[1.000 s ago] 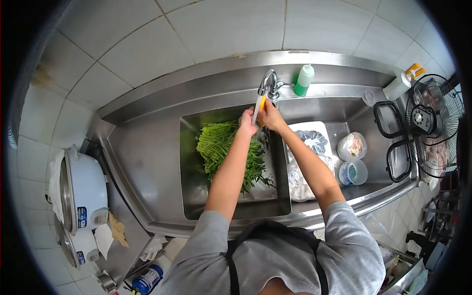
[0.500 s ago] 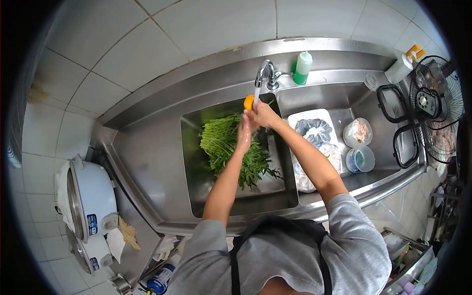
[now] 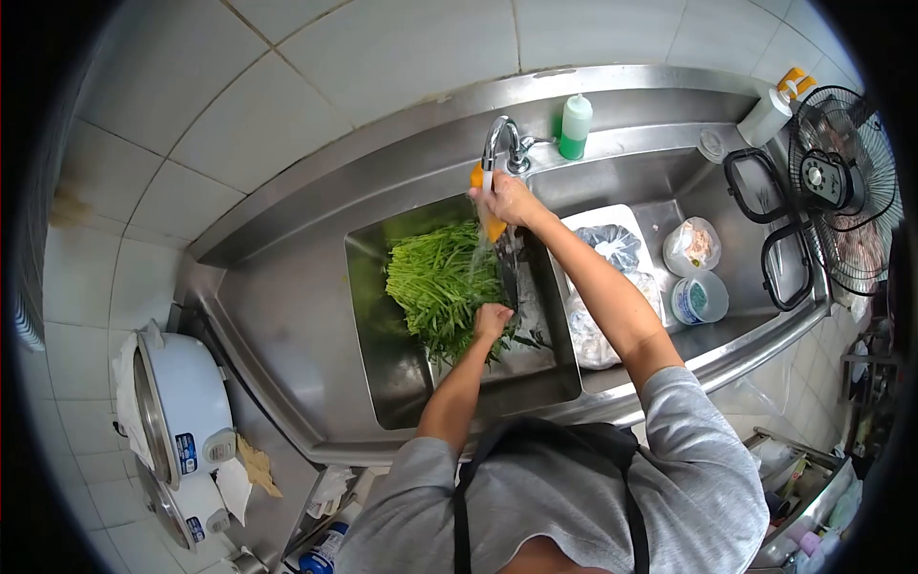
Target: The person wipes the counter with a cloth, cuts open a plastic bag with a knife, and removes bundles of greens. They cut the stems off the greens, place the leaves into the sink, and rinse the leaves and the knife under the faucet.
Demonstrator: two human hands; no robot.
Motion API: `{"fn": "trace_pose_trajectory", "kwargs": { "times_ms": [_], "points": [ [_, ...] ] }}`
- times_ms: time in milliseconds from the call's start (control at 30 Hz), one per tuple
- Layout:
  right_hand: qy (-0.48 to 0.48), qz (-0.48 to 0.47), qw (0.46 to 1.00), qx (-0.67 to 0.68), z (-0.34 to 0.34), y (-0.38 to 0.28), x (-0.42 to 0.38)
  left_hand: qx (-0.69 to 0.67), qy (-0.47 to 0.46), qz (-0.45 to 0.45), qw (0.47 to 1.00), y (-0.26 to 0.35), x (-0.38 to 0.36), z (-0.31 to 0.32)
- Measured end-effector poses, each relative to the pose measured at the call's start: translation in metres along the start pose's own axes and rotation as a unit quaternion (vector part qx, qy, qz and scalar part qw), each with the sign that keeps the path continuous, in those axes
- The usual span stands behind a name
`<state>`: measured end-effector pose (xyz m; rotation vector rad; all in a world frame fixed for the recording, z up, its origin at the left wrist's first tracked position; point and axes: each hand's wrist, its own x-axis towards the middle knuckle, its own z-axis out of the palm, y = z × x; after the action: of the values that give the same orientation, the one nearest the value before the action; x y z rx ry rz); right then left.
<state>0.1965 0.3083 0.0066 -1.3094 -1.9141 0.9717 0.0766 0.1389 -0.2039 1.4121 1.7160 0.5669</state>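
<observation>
Water from the curved faucet (image 3: 497,129) falls over my right hand (image 3: 507,199), which is closed around an orange sponge or cloth (image 3: 494,228). Lower down, my left hand (image 3: 493,320) is closed at the lower end of a dark, blade-like object, apparently a knife (image 3: 511,275), that stands out between my hands. Its handle is hidden by my fingers. A large bunch of leafy green stalks (image 3: 435,277) lies in the left sink basin (image 3: 387,387), to the left of and under my left hand.
The right basin holds a white tray (image 3: 626,218), bagged items (image 3: 593,330) and two round tubs (image 3: 690,247). Behind it stands a green-liquid bottle (image 3: 575,129). A fan (image 3: 832,182) and black-framed item (image 3: 755,187) are at right; a rice cooker (image 3: 191,397) is at left.
My hands were together under the faucet and are now apart. My left hand has moved down over the greens and closed at the dark object; my right hand stays under the water with the orange item.
</observation>
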Motion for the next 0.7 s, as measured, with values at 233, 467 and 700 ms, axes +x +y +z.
{"fn": "trace_pose_trajectory", "kwargs": {
  "times_ms": [233,467,700],
  "points": [
    [-0.019,-0.036,0.998,-0.038,0.03,0.013,-0.003,-0.166,0.056,0.045,0.983,0.08,0.061,-0.058],
    [-0.073,0.017,0.994,-0.076,0.011,-0.002,-0.001,-0.127,0.077,0.013,0.989,0.097,0.071,-0.06],
    [-0.008,0.034,0.997,-0.07,0.004,0.017,-0.032,-0.218,-0.023,-0.039,0.975,0.123,0.086,-0.083]
  ]
}}
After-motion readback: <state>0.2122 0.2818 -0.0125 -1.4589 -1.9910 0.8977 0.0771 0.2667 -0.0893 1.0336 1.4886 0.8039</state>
